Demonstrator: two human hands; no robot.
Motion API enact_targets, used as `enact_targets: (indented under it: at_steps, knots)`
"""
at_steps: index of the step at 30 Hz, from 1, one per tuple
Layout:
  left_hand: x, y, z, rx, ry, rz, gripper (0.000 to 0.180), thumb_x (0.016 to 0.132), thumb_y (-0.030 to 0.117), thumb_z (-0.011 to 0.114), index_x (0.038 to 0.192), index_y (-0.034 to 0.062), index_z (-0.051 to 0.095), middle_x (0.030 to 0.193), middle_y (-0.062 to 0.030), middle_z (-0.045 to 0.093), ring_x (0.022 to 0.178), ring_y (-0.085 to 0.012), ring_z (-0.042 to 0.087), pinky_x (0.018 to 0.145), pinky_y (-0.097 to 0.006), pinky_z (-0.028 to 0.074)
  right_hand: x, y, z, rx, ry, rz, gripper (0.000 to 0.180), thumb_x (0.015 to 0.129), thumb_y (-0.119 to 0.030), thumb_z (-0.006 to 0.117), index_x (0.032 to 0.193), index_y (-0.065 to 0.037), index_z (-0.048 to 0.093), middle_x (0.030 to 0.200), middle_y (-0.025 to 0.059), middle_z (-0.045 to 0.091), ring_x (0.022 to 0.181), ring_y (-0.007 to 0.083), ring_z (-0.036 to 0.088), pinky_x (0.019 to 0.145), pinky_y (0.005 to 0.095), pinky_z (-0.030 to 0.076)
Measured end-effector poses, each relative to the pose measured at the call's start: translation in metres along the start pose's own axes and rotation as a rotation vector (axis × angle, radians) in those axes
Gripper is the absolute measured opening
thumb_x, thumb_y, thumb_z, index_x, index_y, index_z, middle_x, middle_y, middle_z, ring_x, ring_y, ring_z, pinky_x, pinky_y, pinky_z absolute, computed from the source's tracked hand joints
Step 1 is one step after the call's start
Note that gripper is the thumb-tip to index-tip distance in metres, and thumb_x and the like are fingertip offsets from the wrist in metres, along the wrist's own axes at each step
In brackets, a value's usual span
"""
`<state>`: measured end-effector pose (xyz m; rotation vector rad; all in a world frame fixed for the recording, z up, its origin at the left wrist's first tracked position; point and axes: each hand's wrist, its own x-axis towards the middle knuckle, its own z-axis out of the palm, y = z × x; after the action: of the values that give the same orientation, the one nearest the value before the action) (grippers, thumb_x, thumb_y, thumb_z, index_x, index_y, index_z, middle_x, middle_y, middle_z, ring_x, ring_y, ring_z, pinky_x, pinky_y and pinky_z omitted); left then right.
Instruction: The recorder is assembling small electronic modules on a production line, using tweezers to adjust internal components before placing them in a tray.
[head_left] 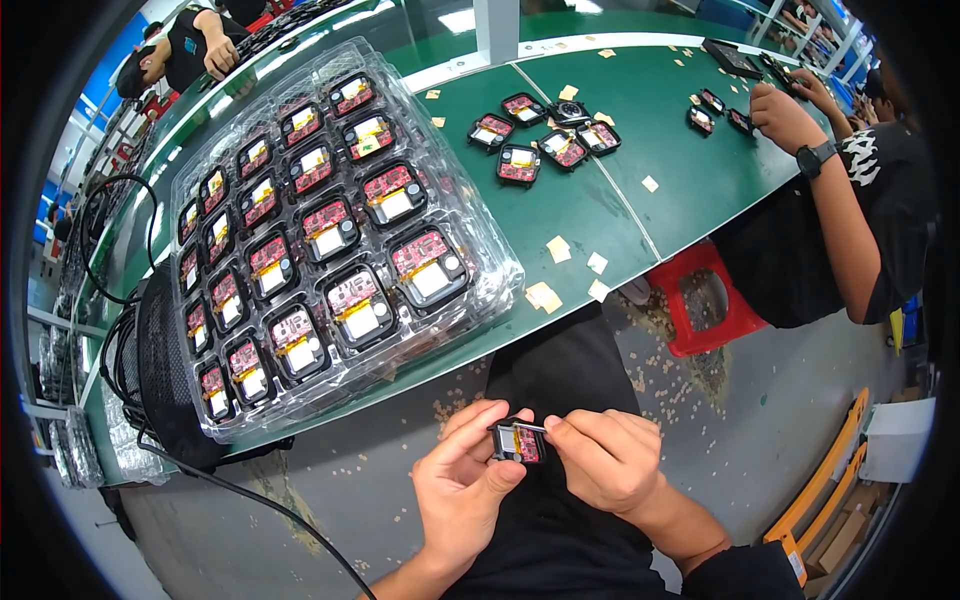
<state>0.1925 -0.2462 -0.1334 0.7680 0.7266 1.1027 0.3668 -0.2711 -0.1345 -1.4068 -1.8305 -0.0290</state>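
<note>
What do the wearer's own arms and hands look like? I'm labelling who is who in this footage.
Both are bare: the left hand and the right hand wear no gloves, rings or watch. The forearms show no sleeves, except a dark sleeve edge near the right elbow. No cables or markings show on them.

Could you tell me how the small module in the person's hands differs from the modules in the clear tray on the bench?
The held module is single, pinched between left hand and right hand over the lap; the tray modules sit in rows, one per pocket of the clear tray. The held module is tilted; the tray modules lie flat. Both show red boards in black frames.
</note>
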Motion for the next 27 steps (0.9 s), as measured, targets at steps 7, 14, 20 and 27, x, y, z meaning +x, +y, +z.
enact_targets:
  at_steps: [7,14,20,27]
  knots:
    - [-0.001,0.018,-0.011,-0.051,-0.043,0.122,0.065,0.084,0.022,0.088,0.136,-0.0052,0.059,0.134,-0.0221,0.062,0.123,-0.0366,0.065,0.106,-0.046,0.052,0.013,0.018,-0.002,0.26,0.019,0.03,0.026,0.076,-0.001,0.082,0.101,-0.001,0.073,0.086,0.0096,0.071,0.062,0.0227,0.066,0.054,0.0313,0.052]
    - [-0.003,0.09,-0.048,0.143,-0.171,0.517,0.078,0.079,0.055,0.082,0.136,0.0084,0.056,0.117,-0.0155,0.063,0.116,-0.0363,0.068,0.094,-0.05,0.062,0.09,0.036,0.006,0.049,0.198,0.154,0.026,0.085,-0.004,0.078,0.108,0.0,0.068,0.1,0.0162,0.065,0.071,0.0328,0.068,0.061,0.0389,0.055]
    - [0.038,0.188,-0.059,0.508,0.103,0.638,0.075,0.093,0.034,0.08,0.145,-0.0075,0.048,0.136,-0.0207,0.06,0.127,-0.0351,0.061,0.104,-0.041,0.052,0.144,0.067,0.036,-0.234,-0.004,0.264,0.036,0.092,-0.028,0.075,0.12,-0.008,0.063,0.105,0.0114,0.056,0.073,0.0335,0.07,0.06,0.0456,0.055]
    - [0.141,0.26,-0.095,0.886,0.307,0.498,0.036,0.101,0.001,0.058,0.136,-0.0085,0.061,0.115,-0.0107,0.068,0.103,-0.014,0.067,0.091,-0.027,0.054,0.14,0.066,0.042,-0.247,-0.047,0.342,0.032,0.092,-0.033,0.075,0.108,-0.008,0.062,0.103,0.0098,0.057,0.072,0.0323,0.07,0.058,0.0453,0.055]
